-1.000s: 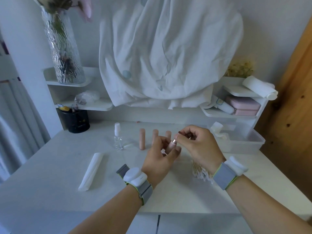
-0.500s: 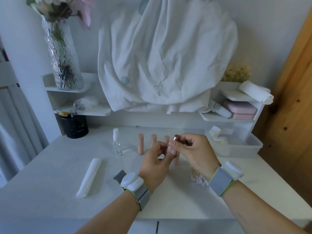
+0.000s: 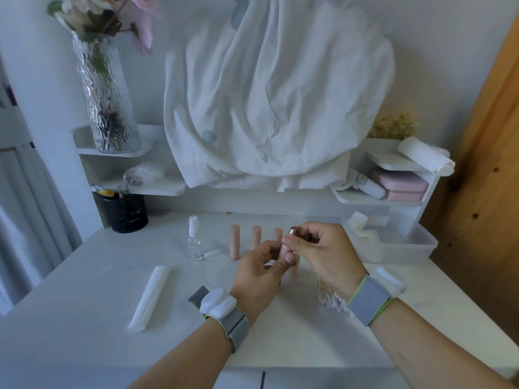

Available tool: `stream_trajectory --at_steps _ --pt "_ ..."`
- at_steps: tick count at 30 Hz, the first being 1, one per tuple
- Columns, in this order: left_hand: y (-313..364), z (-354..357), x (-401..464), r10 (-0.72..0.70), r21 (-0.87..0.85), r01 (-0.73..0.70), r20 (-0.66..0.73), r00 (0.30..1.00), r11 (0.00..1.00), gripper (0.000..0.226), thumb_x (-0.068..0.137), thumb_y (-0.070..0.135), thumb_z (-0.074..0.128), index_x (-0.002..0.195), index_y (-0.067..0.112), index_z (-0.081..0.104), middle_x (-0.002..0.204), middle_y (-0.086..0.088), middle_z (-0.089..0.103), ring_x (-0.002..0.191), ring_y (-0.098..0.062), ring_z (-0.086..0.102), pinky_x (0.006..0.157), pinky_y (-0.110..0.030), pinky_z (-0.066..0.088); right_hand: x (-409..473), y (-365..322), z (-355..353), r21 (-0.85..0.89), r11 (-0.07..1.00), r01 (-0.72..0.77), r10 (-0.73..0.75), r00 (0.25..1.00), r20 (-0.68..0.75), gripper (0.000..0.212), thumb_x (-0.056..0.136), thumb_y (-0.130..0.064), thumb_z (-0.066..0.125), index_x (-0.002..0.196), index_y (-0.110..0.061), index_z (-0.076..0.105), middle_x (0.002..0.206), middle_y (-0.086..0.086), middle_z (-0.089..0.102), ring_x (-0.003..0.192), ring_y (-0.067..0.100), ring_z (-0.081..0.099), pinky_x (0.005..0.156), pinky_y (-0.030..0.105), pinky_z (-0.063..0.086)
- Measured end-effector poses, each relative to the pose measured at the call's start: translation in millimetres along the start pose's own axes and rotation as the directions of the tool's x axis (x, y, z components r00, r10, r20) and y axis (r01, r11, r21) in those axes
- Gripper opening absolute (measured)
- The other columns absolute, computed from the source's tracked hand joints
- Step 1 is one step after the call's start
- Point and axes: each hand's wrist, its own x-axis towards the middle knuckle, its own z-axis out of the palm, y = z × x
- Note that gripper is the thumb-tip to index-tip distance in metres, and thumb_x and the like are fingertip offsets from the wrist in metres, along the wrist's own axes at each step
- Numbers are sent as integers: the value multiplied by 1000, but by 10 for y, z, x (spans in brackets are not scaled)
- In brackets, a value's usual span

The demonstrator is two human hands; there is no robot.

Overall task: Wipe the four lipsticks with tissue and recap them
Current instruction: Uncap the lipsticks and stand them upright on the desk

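Both hands, left (image 3: pixel 259 272) and right (image 3: pixel 323 248), pinched one lipstick (image 3: pixel 289 245) near the table's (image 3: pixel 84 290) back edge; a slip could knock over the three (image 3: pixel 255 238) standing behind.

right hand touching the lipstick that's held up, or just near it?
Touching. The head view shows the right hand with its fingertips pinched on the top of the held lipstick, while the left hand grips its lower part.

Near counter (image 3: pixel 84 341) lies open for reaching. Far side is blocked by three upright lipsticks (image 3: pixel 256 239) and a spray bottle (image 3: pixel 194 242); cotton swabs (image 3: pixel 331 297) right, folded tissue (image 3: pixel 151 297) left.
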Motion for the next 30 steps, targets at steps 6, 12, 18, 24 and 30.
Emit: stream_trajectory --at_steps 6,12,18,24,30 --pt "-7 -2 7 -94 -22 93 -11 996 995 31 102 46 62 108 20 76 100 6 81 47 -15 50 44 -19 41 33 8 -60 -29 1000 -2 1 1000 -13 15 93 -35 79 81 -25 82 86 -5 82 90 20 77 98 54 58" --pt "-41 8 26 -67 -56 65 -30 997 996 25 99 23 74 108 0 68 106 -5 77 70 31 53 63 -25 47 -6 3 -37 -35 999 11 -10 1000 8 23 94 -30 78 73 -23 80 79 -5 80 86 17 76 101 51 55" --pt "-59 6 36 -87 -70 85 -27 996 994 25 98 36 73 111 14 69 107 0 76 53 -4 58 51 -23 45 11 33 -25 -10 1000 -7 6 1000 -20 11 91 -34 83 82 -27 83 83 -5 81 87 18 77 95 51 60" --pt "-86 -12 44 -85 -55 83 -42 996 995 26 97 34 74 103 9 67 103 18 75 62 -14 62 50 -23 44 2 47 -31 -17 1000 -16 16 1000 -16 13 92 -32 81 80 -27 82 82 -5 80 87 20 76 97 53 58" --pt "-67 26 26 -45 -142 47 17 999 989 33 92 16 81 115 3 61 119 8 66 75 31 56 73 -33 51 -20 21 -21 13 1000 -20 20 1000 -13 15 93 -29 81 79 -29 82 81 -6 81 87 16 76 97 48 58"
